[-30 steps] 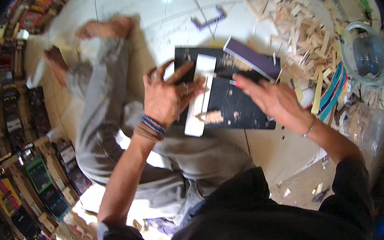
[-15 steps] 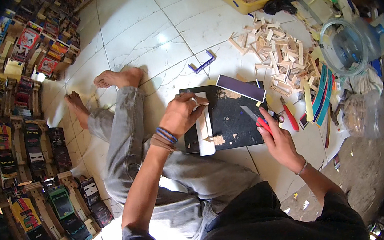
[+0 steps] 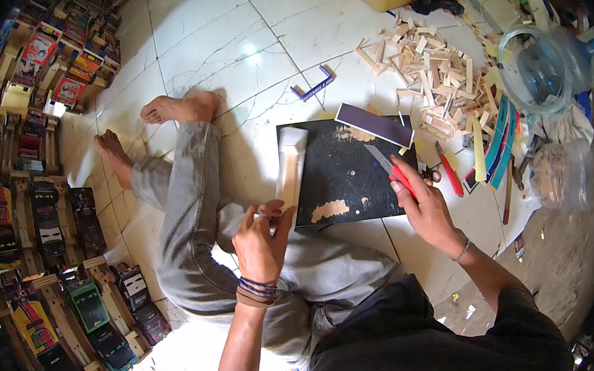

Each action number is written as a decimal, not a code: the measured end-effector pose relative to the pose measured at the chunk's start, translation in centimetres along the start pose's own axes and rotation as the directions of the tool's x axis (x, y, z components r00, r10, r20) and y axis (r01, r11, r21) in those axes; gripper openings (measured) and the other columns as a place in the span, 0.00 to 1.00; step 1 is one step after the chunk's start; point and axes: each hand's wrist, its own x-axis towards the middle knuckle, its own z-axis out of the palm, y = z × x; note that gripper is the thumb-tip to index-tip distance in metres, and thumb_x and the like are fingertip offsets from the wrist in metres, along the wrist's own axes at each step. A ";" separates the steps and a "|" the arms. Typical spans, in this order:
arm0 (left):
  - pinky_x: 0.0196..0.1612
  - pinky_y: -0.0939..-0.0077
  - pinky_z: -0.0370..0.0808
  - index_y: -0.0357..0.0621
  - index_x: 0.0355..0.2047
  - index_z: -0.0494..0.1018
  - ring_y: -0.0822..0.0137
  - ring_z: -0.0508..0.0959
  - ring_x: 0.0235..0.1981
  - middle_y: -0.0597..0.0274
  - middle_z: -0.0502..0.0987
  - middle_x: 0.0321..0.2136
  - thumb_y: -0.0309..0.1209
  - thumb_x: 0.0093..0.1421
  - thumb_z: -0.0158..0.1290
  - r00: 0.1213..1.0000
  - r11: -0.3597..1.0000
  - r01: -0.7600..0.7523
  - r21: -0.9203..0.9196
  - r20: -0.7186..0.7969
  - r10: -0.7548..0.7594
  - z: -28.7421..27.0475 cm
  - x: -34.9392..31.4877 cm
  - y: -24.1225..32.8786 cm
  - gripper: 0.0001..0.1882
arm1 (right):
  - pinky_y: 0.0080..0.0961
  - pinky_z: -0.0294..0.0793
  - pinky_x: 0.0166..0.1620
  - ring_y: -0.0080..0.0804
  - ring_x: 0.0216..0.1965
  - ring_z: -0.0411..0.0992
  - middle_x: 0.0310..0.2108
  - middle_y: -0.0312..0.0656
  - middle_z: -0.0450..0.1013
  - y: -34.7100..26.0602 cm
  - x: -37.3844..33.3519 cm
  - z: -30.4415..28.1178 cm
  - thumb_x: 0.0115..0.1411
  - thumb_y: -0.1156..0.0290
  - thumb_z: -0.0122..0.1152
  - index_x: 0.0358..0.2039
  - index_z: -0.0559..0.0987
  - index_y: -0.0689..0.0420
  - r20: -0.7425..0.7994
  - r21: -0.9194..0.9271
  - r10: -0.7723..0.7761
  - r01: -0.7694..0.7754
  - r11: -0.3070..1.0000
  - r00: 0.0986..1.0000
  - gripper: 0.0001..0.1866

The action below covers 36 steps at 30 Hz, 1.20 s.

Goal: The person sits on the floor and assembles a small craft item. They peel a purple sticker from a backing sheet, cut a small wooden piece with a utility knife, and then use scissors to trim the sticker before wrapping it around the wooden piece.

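My left hand grips the near end of a white strip with a pale wooden piece lying along it, slightly blurred by motion. The strip sits over the left edge of a worn black board and is tilted a little. My right hand is closed around the red handle of a utility knife. Its bare blade points up and left over the board's right part. A dark purple strip with white edges lies across the board's far right corner.
A purple bracket-shaped piece lies on the white tiles. Right of the board are a red-handled tool, a pile of small wood pieces, coloured strips and a big clear bottle. Toy trucks line the left; a yellow basin stands far off.
My left hand has come nearer to me, from the strip's far part to its near end, and the white strip has shifted left. The right hand still holds the knife, almost unmoved.
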 end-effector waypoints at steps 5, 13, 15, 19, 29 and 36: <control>0.31 0.69 0.79 0.38 0.36 0.80 0.60 0.85 0.27 0.54 0.82 0.29 0.26 0.60 0.63 0.994 0.986 0.091 -0.139 0.067 -0.082 1.2 -1.8 0.9 0.06 | 0.39 0.79 0.45 0.53 0.46 0.79 0.52 0.54 0.77 -0.3 0.6 1.1 0.72 0.65 0.53 0.67 0.67 0.52 0.105 0.013 0.041 -0.043 0.999 0.994 0.24; 0.33 0.68 0.80 0.38 0.37 0.81 0.61 0.85 0.28 0.55 0.83 0.32 0.29 0.59 0.66 0.980 0.990 0.054 -0.128 0.196 -0.028 2.0 -2.0 1.8 0.09 | 0.42 0.79 0.44 0.55 0.44 0.78 0.51 0.53 0.77 0.4 3.5 0.5 0.70 0.68 0.53 0.67 0.67 0.49 0.232 -0.161 -0.203 0.244 0.956 0.951 0.25; 0.34 0.67 0.79 0.40 0.39 0.82 0.59 0.84 0.28 0.55 0.83 0.33 0.31 0.58 0.66 0.973 0.997 -0.008 -0.081 0.227 0.027 1.7 -1.6 1.7 0.10 | 0.42 0.78 0.45 0.56 0.45 0.77 0.51 0.54 0.77 0.6 3.9 0.2 0.70 0.69 0.52 0.67 0.67 0.48 0.312 -0.226 -0.125 0.201 0.953 0.942 0.25; 0.40 0.64 0.78 0.46 0.40 0.84 0.55 0.82 0.34 0.58 0.82 0.34 0.35 0.57 0.66 0.973 0.992 -0.129 0.011 0.195 0.124 1.8 0.1 1.0 0.12 | 0.43 0.79 0.45 0.55 0.44 0.78 0.50 0.53 0.77 1.0 4.3 -0.6 0.71 0.68 0.52 0.66 0.69 0.47 0.329 -0.297 -0.087 0.191 0.936 0.940 0.23; 0.72 0.49 0.54 0.52 0.60 0.74 0.41 0.52 0.73 0.50 0.63 0.69 0.43 0.52 0.68 0.924 0.948 -0.318 0.019 0.231 0.305 6.6 6.9 -1.4 0.34 | 0.43 0.77 0.38 0.48 0.33 0.77 0.34 0.46 0.77 2.0 4.3 -1.8 0.67 0.68 0.55 0.63 0.72 0.43 0.409 -0.423 -0.137 0.321 0.847 0.902 0.23; 0.73 0.51 0.51 0.61 0.48 0.83 0.43 0.53 0.72 0.53 0.63 0.70 0.39 0.51 0.69 0.908 0.943 -0.332 -0.034 0.258 0.330 7.5 7.3 -2.0 0.21 | 0.43 0.77 0.38 0.48 0.33 0.77 0.32 0.46 0.77 2.3 4.7 -1.5 0.67 0.68 0.55 0.63 0.72 0.43 0.418 -0.405 -0.145 0.327 0.854 0.897 0.23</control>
